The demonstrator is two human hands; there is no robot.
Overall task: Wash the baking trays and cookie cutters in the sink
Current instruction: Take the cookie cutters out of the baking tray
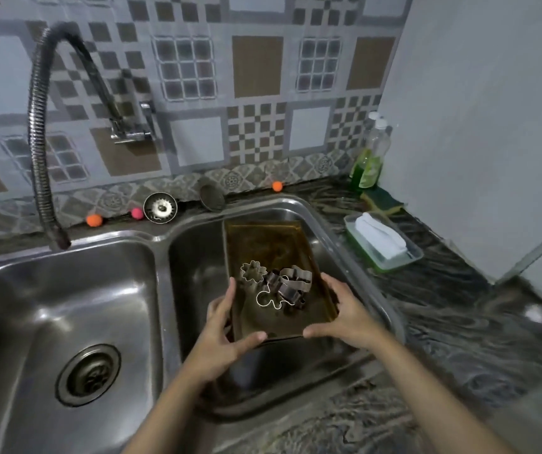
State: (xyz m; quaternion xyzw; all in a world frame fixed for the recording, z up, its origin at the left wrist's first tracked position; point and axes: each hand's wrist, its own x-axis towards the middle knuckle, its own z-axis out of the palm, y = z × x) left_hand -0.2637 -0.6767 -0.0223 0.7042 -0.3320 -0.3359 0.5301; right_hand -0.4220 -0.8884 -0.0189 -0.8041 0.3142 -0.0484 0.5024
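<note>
Right now I hold the baking tray [263, 244] over the right basin [197, 273] of the double sink, tilted so that its far end dips toward the back wall of the basin. My left hand [227, 335] grips the near left corner, thumb curled over the front rim and fingers up along the side; my right hand [341, 316] clamps the near right corner the same way. A heap of metal cookie cutters [279, 285] lies in the tray between my hands, a flower-shaped one at the left of the pile. The left basin [17, 306] shows its drain [88, 375], with the flexible faucet hose [38, 152] hanging above its back rim. On the dark surface [443, 309] at right stand a bottle of green dish soap [369, 165], a sponge [382, 199] and a clear container with a white cloth [381, 239].
</note>
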